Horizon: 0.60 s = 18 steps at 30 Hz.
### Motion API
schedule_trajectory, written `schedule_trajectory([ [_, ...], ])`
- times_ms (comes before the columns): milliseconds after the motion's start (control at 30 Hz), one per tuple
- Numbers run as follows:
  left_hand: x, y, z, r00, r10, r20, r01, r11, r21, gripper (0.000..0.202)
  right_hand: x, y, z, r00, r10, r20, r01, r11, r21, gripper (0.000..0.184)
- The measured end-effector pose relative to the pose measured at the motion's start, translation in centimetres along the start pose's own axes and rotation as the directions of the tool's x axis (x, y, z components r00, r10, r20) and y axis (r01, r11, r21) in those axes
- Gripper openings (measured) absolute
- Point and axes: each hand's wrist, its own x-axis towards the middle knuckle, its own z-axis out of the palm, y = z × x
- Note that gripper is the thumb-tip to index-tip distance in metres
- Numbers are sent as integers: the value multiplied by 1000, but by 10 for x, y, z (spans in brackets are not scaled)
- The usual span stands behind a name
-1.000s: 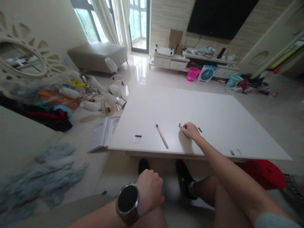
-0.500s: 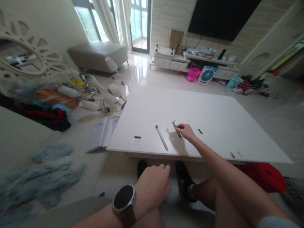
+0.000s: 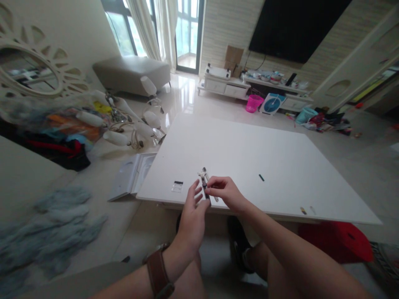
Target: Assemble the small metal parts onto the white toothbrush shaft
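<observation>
Above the bench's [image 3: 249, 141] near edge, our right hand [image 3: 227, 193], fingers pinching the small dark tool [image 3: 204, 182] just lifted, meets our raised left hand [image 3: 192, 221], fingers spread, perhaps touching it.

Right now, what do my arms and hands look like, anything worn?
Both forearms are bare, with no sleeves in view. The left hand and right hand are ungloved, each grip bare. A brown strap with a dark buckle circles the left wrist.

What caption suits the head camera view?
The right hand pinches a small dark tool, left hand open beside it, over the white table.
</observation>
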Motion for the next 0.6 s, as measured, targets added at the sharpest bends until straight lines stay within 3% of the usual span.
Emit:
schedule_trajectory([
  [167,4,12,0,995,100,-26,-103,987,-121,34,3,5,7,994,-90,55,91,995,-27,22],
  [300,6,14,-2,984,163,-74,-169,982,-82,27,3,10,8,990,-112,85,121,986,-112,19],
  [400,6,17,-2,967,219,-128,-223,975,-18,25,4,8,4,989,-107,105,115,991,-70,15],
  [500,4,19,-3,955,259,-144,-255,966,42,21,7,4,-1,994,-110,24,110,994,7,9],
  [600,2,17,-3,968,234,-91,-231,972,43,24,10,1,-2,991,-98,-86,106,989,99,10],
])
